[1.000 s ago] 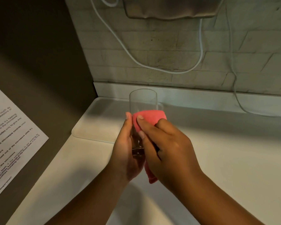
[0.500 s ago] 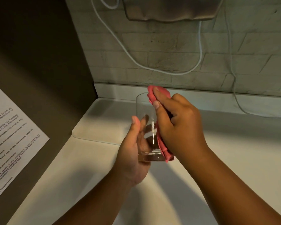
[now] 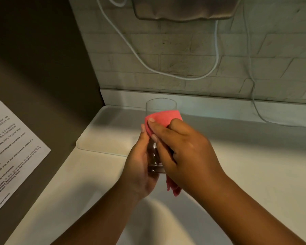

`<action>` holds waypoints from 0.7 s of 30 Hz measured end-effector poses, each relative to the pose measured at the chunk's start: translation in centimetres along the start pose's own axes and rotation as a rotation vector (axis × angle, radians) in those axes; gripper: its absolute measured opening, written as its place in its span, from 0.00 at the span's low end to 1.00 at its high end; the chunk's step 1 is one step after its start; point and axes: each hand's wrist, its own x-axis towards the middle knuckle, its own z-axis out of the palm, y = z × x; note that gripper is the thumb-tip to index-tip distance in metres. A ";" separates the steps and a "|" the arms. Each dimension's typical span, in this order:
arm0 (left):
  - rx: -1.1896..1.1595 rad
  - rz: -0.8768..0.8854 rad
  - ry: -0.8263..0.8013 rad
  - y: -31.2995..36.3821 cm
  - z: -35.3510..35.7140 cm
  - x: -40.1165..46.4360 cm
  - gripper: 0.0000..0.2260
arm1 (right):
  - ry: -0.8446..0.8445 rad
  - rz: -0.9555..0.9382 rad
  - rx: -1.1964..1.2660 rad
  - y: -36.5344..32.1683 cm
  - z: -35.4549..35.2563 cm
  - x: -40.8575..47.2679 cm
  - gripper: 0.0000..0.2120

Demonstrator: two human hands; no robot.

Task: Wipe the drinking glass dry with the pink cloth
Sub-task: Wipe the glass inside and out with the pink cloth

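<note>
A clear drinking glass (image 3: 160, 106) stands upright in the air above the white counter, its rim free and its lower half covered by my hands. My left hand (image 3: 140, 167) grips the glass from the left side and below. My right hand (image 3: 182, 149) presses the pink cloth (image 3: 162, 118) against the glass's near and right side, fingers spread over the cloth. A tail of the cloth hangs out below my right palm.
A white tray (image 3: 102, 138) lies on the white counter (image 3: 254, 174) at the back left. White cables (image 3: 166, 73) hang on the brick wall. A dark panel with a printed notice (image 3: 11, 152) stands at the left.
My right hand with the cloth slid down from the glass's rim to its middle. The glass turned back upright and the left hand closed around its base.
</note>
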 end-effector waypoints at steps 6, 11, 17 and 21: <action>-0.029 -0.017 -0.044 0.1 1.4 -0.4 0.37 | 0.172 0.155 0.104 2.3 0.5 2.5 0.16; -0.024 -0.039 -0.029 -0.3 0.8 -0.4 0.33 | 0.256 0.217 0.157 2.6 1.7 1.4 0.16; -0.013 0.007 0.124 0.3 0.4 0.6 0.37 | 0.181 0.256 0.245 1.8 2.2 -0.8 0.18; 0.012 -0.034 0.129 0.5 -0.2 0.9 0.32 | 0.012 0.118 0.129 0.6 1.8 -1.4 0.18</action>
